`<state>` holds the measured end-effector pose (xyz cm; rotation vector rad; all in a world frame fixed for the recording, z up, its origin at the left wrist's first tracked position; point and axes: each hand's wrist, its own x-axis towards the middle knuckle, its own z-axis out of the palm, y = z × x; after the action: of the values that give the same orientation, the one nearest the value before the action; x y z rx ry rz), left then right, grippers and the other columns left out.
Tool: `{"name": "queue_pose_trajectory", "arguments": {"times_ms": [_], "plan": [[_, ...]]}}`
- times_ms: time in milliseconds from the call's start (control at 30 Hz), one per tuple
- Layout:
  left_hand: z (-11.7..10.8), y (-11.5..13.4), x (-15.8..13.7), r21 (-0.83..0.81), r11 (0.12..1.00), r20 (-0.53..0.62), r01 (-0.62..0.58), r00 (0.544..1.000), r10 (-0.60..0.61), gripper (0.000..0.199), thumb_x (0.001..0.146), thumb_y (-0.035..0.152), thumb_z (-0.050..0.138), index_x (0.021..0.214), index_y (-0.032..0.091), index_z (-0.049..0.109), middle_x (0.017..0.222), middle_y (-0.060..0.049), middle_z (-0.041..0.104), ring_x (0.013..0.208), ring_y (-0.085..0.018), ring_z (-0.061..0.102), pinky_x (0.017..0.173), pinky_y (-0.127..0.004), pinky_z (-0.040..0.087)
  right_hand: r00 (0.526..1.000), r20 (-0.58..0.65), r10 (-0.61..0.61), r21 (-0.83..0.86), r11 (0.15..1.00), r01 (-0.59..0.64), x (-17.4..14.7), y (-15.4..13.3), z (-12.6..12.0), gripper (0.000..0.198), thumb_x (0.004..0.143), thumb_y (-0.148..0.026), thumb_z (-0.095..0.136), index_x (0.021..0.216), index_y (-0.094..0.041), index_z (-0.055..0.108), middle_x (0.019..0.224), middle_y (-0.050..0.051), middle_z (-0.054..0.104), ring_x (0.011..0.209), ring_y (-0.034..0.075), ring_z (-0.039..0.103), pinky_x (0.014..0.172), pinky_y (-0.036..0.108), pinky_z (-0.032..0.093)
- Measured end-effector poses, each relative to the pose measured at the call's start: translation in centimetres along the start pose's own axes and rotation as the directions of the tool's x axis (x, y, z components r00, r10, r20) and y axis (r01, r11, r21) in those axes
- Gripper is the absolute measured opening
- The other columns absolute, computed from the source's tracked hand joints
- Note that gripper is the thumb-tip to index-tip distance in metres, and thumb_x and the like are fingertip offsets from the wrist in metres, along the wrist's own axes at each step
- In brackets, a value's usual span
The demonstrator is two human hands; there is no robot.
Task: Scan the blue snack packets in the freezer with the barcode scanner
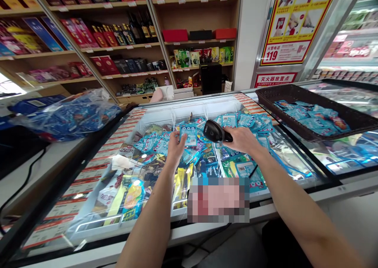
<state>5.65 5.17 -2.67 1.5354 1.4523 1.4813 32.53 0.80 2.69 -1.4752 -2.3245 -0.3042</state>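
My left hand (176, 146) pinches a small blue snack packet (189, 135) by its left edge, with a barcode visible on its face. In my right hand (242, 139) is a black barcode scanner (214, 132), fingers wrapped round its handle and its head pointing left toward the packet. Both hands are above the glass-topped chest freezer (118, 126). Many similar blue packets (255, 121) lie around and beyond the hands, in two spread groups. Through the glass show yellow and other coloured packages (184, 177).
On the right, a brown plastic basket (298, 91) holds several blue packets. A clear bag of blue packages (73, 116) sits at the left. Shelves (124, 47) with boxes and bottles stand behind. A blurred-out patch (218, 200) covers part of the freezer's front edge.
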Motion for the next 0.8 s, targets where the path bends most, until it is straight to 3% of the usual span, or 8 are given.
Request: {"name": "queue_pose_trajectory", "arguments": {"times_ms": [133,367,567,800], "plan": [[0.2,-0.6,0.4,-0.161,0.987,-0.016,-0.013,1.0,0.01,0.046,0.074,0.044,0.06,0.107,0.019,0.04,0.079,0.0,0.061,0.062,-0.011,0.053,0.056,-0.023,0.04,0.998,0.028,-0.056,0.019,0.998,0.056,0.0,-0.2,0.5,0.031,0.079,-0.044,0.049,0.098,-0.021,0.058,0.078,0.003,0.067,0.066,0.017,0.058,0.056,0.028,0.027],[0.6,0.0,-0.2,-0.01,0.996,0.025,-0.089,0.996,0.089,0.043,0.078,0.046,0.053,0.111,0.02,0.041,0.088,-0.003,0.063,0.072,-0.013,0.058,0.059,-0.023,0.043,0.993,0.056,-0.103,0.018,0.995,0.102,-0.1,-0.6,0.7,0.031,0.079,-0.043,0.049,0.101,-0.023,0.058,0.078,0.003,0.067,0.069,0.017,0.059,0.055,0.028,0.026],[1.0,0.5,-0.4,-0.005,0.996,0.041,-0.09,0.995,0.091,0.044,0.08,0.044,0.05,0.113,0.019,0.038,0.098,-0.007,0.063,0.084,-0.016,0.061,0.064,-0.026,0.048,0.991,0.08,-0.111,0.018,0.994,0.11,-0.1,-0.8,0.6,0.03,0.079,-0.043,0.049,0.099,-0.024,0.059,0.076,0.003,0.067,0.068,0.017,0.058,0.054,0.027,0.025],[0.7,0.6,-0.3,0.038,0.997,0.016,-0.067,0.998,0.067,0.043,0.078,0.043,0.053,0.111,0.018,0.04,0.086,-0.004,0.061,0.075,-0.015,0.06,0.059,-0.027,0.048,0.99,0.086,-0.112,0.019,0.994,0.111,-0.1,-0.9,0.6,0.03,0.079,-0.042,0.049,0.1,-0.023,0.059,0.076,0.003,0.066,0.066,0.016,0.057,0.055,0.028,0.025]]}}
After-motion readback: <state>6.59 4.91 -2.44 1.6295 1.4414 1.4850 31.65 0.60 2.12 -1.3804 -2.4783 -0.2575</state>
